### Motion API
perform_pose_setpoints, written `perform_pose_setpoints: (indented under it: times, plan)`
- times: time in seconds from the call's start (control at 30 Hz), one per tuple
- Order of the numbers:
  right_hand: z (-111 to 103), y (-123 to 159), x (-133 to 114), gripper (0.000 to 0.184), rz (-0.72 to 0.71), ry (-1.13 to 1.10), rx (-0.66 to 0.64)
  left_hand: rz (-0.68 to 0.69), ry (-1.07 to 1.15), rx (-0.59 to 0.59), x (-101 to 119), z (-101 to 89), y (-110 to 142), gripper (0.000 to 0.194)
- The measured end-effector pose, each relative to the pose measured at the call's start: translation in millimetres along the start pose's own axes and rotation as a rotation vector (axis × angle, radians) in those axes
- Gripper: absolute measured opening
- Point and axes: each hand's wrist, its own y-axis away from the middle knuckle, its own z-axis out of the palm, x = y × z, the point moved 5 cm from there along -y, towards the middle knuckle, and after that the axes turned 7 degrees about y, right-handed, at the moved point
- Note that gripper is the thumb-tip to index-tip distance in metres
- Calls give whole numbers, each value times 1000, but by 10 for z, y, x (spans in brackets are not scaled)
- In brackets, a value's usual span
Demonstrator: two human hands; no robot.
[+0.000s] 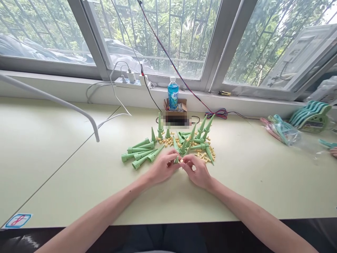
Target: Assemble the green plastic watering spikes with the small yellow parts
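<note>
My left hand (pixel 162 168) is closed in a pinch round a green plastic cone spike (pixel 176 159), held just above the pale green table (pixel 79 168). My right hand (pixel 198 171) meets it fingertip to fingertip and pinches a small yellow piece (pixel 181 161) at the spike's wide end. Behind the hands lies a heap of green cone spikes (pixel 193 138) mixed with several small yellow pieces (pixel 168 141). To the left of the hands, a row of spikes (pixel 140 153) lies side by side on the table.
A small cardboard box (pixel 176 114) with a blue bottle (pixel 173 93) stands at the back by the window sill. A power strip (pixel 131 81) and cables run along the sill. Bags of teal plastic clips (pixel 283 130) lie at the right. Another person's fingers (pixel 334 151) show at the right edge.
</note>
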Motion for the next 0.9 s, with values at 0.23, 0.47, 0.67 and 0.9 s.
perform_pose_setpoints:
  times: [0.23,0.47,0.67,0.9]
  plan:
    - [-140,-65,-54,7,168,-59,86,-78,-109,-35,-47,-43,15,22]
    - [-215,-84,-58,8,181,-73,163,-102,-198,-82,-135,-25,25,16]
    - [-194,-102,-62,8,140,33,168,-128,-126,-83,-152,-32,14,10]
    - [-204,-110,-35,6,179,-4,170,-190,77,-14,-167,-70,0,18]
